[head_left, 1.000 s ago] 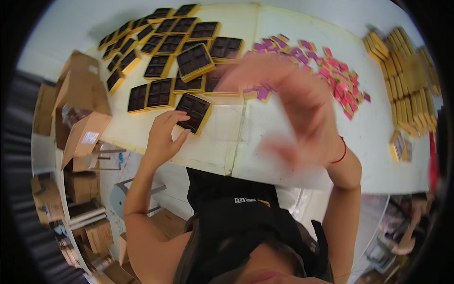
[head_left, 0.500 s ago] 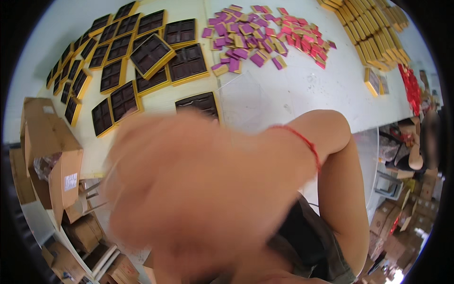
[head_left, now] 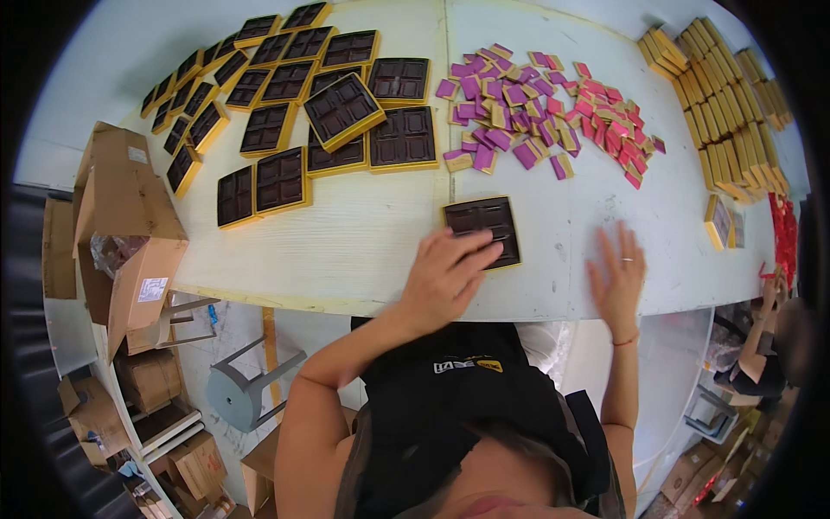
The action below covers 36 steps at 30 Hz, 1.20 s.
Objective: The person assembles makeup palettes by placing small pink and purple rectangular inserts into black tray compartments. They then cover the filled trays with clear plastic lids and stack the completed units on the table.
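Note:
A shallow gold-edged box with a dark brown compartmented tray (head_left: 481, 218) lies near the table's front edge. Over its left side reaches my left hand (head_left: 443, 281), fingers stretched and apart, the fingertips on or just above the tray. To the right of the box, my right hand (head_left: 617, 278) is spread low over the white tabletop, holding nothing; a ring and a red cord bracelet show on it. Beyond the hands lie loose piles of small gold-backed pieces, purple ones (head_left: 524, 156) and pink-red ones (head_left: 635, 182).
Many similar dark-tray boxes (head_left: 283, 177) cover the table's left part, one resting tilted on others. Stacks of gold boxes (head_left: 726, 108) stand at the far right, beside red material (head_left: 783, 233). A cardboard carton (head_left: 130, 208) and a stool (head_left: 238, 398) stand left. Another person (head_left: 765, 355) is at right.
My right hand, blurred close before the camera earlier, is now down at the table. The head view has shifted. The near box sits farther right, and my left hand is now over it.

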Available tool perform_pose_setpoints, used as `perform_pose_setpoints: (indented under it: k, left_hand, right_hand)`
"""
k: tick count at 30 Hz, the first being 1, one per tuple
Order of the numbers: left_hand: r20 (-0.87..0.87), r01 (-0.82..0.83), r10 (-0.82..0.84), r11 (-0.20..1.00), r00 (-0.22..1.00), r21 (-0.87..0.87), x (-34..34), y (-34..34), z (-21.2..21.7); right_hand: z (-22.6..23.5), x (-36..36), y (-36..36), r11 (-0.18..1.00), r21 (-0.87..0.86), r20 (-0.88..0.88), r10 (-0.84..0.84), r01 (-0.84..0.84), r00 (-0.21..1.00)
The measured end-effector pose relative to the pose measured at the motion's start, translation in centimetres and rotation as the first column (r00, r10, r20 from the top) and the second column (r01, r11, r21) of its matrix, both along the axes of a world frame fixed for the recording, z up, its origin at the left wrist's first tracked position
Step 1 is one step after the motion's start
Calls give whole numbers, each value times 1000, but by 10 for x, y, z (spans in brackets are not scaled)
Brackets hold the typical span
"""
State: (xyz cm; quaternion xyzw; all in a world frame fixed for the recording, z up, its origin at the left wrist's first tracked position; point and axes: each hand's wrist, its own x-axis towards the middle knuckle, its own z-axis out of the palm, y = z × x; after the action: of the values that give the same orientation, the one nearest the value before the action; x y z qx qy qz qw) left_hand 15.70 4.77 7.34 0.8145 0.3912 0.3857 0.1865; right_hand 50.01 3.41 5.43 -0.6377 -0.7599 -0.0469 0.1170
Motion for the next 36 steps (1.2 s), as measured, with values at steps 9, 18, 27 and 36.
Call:
perform_pose_setpoints:
  k: [9,18,27,36]
  left_hand:
    - [-364,-332,338,940,868,79,-55,69,-3]
    - [-172,-315,287,934,942,-169,-79,-16,-18]
    - [-148,-9,38,982,988,191,-51,39,3]
    - [-308,-378,484,859,819,347,-119,104,25]
  right_hand:
    - [47,-96,50,843,-135,-361,448,-521,818]
    - [36,-85,42,868,-117,-461,383,-483,800]
    - [46,-62,6,940,-219,-380,163,-260,910]
    - [54,-110,22,878,-189,-295,375,-439,879]
